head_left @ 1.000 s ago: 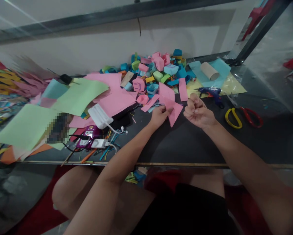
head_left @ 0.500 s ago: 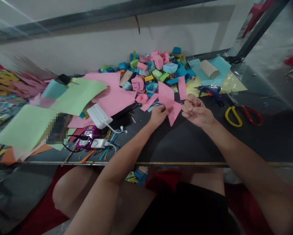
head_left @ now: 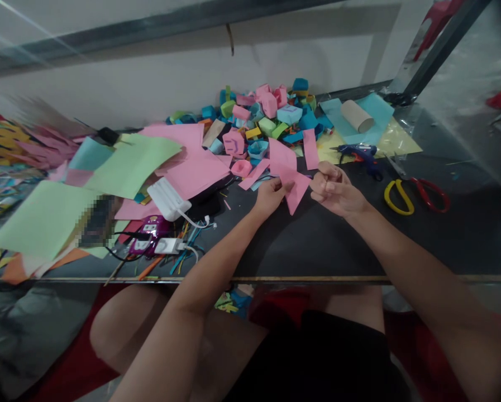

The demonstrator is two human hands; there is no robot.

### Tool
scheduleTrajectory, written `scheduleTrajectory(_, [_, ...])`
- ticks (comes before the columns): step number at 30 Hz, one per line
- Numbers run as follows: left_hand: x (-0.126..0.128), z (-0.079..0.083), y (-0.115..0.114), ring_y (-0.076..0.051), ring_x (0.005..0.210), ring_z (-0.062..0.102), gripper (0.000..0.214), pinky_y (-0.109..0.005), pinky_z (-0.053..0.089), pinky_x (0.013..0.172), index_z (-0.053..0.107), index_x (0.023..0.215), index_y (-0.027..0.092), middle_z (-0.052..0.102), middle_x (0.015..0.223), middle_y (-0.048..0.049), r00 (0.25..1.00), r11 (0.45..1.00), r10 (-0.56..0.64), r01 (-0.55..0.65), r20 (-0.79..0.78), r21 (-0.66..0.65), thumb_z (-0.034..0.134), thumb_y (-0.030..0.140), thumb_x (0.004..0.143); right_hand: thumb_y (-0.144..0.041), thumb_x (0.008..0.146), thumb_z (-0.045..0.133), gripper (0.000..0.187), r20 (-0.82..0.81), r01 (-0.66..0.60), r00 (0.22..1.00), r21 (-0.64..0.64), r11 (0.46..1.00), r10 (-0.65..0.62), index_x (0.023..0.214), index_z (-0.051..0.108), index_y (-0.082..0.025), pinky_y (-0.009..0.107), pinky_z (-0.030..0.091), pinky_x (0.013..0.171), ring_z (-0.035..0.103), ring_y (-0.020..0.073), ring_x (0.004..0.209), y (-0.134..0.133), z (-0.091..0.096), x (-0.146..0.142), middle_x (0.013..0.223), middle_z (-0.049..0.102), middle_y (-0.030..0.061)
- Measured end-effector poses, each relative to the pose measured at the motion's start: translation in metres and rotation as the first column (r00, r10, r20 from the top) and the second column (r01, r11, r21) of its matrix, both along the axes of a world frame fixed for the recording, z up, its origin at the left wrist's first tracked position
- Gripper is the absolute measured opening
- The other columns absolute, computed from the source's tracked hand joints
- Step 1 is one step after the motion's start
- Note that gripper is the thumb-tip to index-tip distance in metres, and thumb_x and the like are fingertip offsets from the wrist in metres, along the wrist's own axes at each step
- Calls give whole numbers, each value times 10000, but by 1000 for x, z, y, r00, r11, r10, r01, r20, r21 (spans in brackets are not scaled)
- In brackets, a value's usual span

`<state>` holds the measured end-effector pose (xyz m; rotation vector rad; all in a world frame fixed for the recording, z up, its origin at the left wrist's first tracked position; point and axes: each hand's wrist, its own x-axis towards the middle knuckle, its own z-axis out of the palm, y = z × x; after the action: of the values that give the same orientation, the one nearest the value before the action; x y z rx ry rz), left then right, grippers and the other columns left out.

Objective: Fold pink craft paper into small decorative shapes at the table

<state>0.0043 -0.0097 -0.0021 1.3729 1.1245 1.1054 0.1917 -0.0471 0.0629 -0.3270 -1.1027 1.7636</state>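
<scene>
My left hand [head_left: 271, 196] pinches a folded piece of pink paper [head_left: 291, 177] above the dark table [head_left: 313, 245]. Just to its right is my right hand [head_left: 333, 188], its fingers curled together close to the paper's right corner; whether anything sits between them is too small to make out. Behind the hands lie a pink paper strip [head_left: 310, 149] and a second pink strip [head_left: 254, 175]. A small pink paper ring [head_left: 242, 168] rests to the left of that second strip.
Small folded paper shapes [head_left: 268, 106] are heaped by the wall. To the right lie scissors [head_left: 413, 195], a blue glue gun [head_left: 361, 152] and a cardboard tube [head_left: 357, 116]. Leftward are green paper sheets [head_left: 137, 159], a white power bank [head_left: 166, 198] and a purple device [head_left: 152, 234].
Both hands stay in almost the same place, with the pink paper still in my left. My right fingers have shifted very slightly; the whole view has moved a little.
</scene>
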Motion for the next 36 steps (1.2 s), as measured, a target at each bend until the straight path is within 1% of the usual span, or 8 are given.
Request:
scheduleTrajectory(6, [2,3,-1,-69,479,441,438,-224,377,455,629,674,162,576,583,18,1000,1000,-1,2,15,-17,821,552,733,-271,614,938,707,-23,37,999,-10,999,-37,677,235,-238,204,206,425,194,62,468,-2,2,-3,512,311,-129])
scheduleTrajectory(9, [2,2,0,-66,470,435,463,-225,372,449,621,669,165,571,576,24,1000,1000,4,-4,6,-18,819,579,726,-275,573,954,740,-4,69,998,-37,997,-69,667,221,-240,213,212,418,167,62,442,-2,2,-3,471,275,-143])
scheduleTrajectory(16, [1,-3,0,-67,455,431,463,-226,357,445,542,595,175,500,531,36,1000,999,22,-21,-18,35,791,511,792,-202,580,941,737,-108,70,991,-108,992,-81,657,208,-216,183,267,434,126,61,429,-5,3,-3,488,165,-142])
scheduleTrajectory(21, [2,1,-1,-61,455,412,455,-224,348,438,567,610,169,514,544,32,1000,1000,16,-16,-17,19,807,519,772,-207,591,928,706,-112,80,989,-122,989,-94,659,226,-222,195,258,428,122,66,433,-6,4,-3,499,154,-138])
scheduleTrajectory(24, [1,2,-1,-66,465,425,468,-224,357,446,567,616,170,523,543,31,999,1000,19,-19,-32,11,805,544,768,-217,603,932,692,-129,67,988,-119,991,-82,664,243,-224,200,251,426,126,61,437,-5,3,-2,504,176,-140])
scheduleTrajectory(28, [0,1,-1,-66,458,427,496,-229,356,451,534,583,176,503,528,35,999,999,17,-15,-46,29,797,551,773,-219,623,928,693,-155,60,985,-137,989,-81,678,237,-222,193,282,435,159,56,433,-3,1,-1,521,203,-136])
scheduleTrajectory(32, [-1,-1,-1,-67,460,429,464,-230,345,457,549,601,176,494,530,39,999,998,4,-1,-41,61,779,528,797,-228,637,877,623,-149,55,986,-156,986,-79,700,258,-230,210,301,446,250,56,464,-1,4,1,587,317,-113])
scheduleTrajectory(36, [-2,-4,0,-68,468,433,462,-229,341,462,552,609,176,503,538,37,999,998,7,-4,-40,60,770,537,798,-298,648,778,484,-107,43,992,-169,985,-61,738,305,-252,256,304,442,300,92,498,-1,8,4,620,389,-84])
